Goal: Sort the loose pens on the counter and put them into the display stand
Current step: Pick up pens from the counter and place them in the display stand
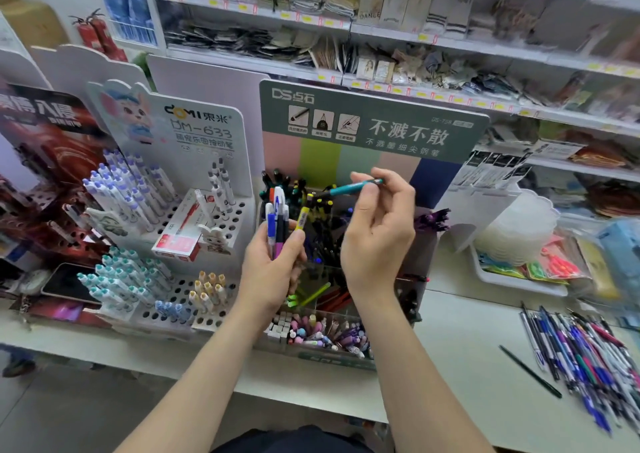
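Now, on the left hand point(273, 265) the fingers curl round an upright pen bunch point(278, 224); on the right hand point(377, 234) they pinch a teal pen point(349, 188). Just beneath them sits the stand point(332, 359); loose pens point(581, 352) lie on the bench point(460, 348), well right of the fingers.

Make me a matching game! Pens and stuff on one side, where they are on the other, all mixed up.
1. teal pen
2. bundle of pens
3. pile of loose pens
4. red box

A. on the counter, far right
B. in the left hand
C. on the white stand
D. in the right hand

Pairs: 1-D, 2-B, 3-A, 4-C
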Motion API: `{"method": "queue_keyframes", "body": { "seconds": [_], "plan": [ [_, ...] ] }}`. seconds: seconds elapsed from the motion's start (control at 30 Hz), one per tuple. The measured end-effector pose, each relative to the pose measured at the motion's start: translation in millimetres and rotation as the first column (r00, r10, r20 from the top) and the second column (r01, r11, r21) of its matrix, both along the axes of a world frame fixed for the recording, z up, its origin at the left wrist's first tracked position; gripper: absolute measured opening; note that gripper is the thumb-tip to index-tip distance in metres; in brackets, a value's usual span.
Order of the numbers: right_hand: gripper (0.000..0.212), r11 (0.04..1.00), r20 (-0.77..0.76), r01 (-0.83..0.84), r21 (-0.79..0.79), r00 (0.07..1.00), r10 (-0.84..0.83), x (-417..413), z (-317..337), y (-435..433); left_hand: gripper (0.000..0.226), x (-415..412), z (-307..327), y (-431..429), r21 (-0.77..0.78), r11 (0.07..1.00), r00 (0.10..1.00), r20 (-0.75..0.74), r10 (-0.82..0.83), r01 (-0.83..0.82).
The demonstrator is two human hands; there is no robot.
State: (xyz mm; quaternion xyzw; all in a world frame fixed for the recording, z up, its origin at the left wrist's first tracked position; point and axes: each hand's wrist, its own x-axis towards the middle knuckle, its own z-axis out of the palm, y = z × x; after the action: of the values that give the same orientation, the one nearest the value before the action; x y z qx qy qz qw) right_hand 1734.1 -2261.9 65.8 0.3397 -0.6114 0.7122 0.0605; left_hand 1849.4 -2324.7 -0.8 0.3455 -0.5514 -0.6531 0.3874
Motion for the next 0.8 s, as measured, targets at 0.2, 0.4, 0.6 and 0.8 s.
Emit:
{"method": "queue_keyframes", "body": {
  "seconds": [0.2,0.4,0.6,0.8],
  "plan": [
    [0.018,0.909,-0.347,-0.116,0.399,0.899,0.267,-16.8,-11.8,-61.3,0.015,8.2,3.9,-6.1,0.047,0.994,0.995,-0.014,0.103,-0.103],
    [0.023,0.746,-0.673,0.283,0.603,0.683,0.285,-26.1,-15.7,-82.2,0.034,17.3,3.8,-5.9,0.165,0.985,0.998,-0.032,0.061,-0.055],
    [0.028,0.612,-0.635,0.306,0.729,0.636,0.439,-29.2,-5.1,-82.9,0.028,14.3,6.8,-1.5,0.266,0.96,0.985,-0.116,0.124,-0.09],
    [0.024,0.6,-0.531,0.213,0.771,0.736,0.42,-28.8,1.5,-85.8,0.028,4.4,10.5,1.2,0.311,0.927,0.961,-0.107,0.253,-0.209]
  ]
}}
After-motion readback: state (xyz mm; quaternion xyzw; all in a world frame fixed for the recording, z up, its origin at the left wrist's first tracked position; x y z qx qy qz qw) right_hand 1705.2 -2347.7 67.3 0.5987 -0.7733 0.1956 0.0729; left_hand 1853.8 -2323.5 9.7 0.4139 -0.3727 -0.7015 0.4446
